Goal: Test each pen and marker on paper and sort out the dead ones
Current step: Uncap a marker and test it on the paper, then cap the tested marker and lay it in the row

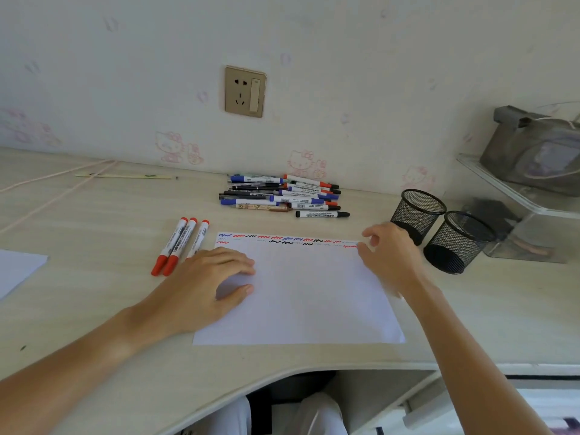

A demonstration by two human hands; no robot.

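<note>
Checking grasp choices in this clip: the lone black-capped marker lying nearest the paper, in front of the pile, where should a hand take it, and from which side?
Probably the white barrel of the black-capped marker, pinched from above. It lies flat on the desk, apart from the pile, so both long sides look free. The right hand is nearer.

Both forearms are bare, no sleeves, no watch or rings on the left hand point(204, 287) or right hand point(387, 255). Below the desk point(94, 309) edge you can see white trousers point(317, 416) on the knees.
</note>
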